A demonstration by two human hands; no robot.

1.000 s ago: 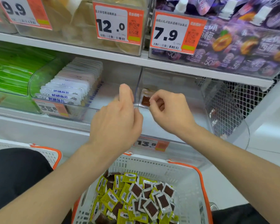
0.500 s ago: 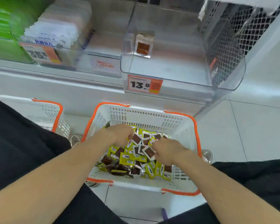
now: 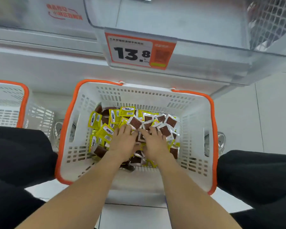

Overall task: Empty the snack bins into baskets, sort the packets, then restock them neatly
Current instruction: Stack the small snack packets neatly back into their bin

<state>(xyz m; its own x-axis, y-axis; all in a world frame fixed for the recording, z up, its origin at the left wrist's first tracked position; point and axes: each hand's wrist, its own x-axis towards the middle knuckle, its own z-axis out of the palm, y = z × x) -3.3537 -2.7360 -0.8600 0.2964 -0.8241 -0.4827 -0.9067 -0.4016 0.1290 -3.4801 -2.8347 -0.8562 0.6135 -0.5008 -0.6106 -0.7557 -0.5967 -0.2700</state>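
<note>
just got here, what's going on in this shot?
A person has both hands down in a white, orange-rimmed basket, in a loose pile of small snack packets. The left hand lies beside the yellow packets, the right hand on the clear packets with brown contents. Fingers look fairly straight; no packet is plainly gripped. A second basket sits to the left. The clear bin with the 13.8 price tag is above.

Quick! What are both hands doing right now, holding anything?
Left hand: open, fingers lying on the snack packets in the white basket.
Right hand: open, also lying on the packets, gripping nothing visible.
</note>
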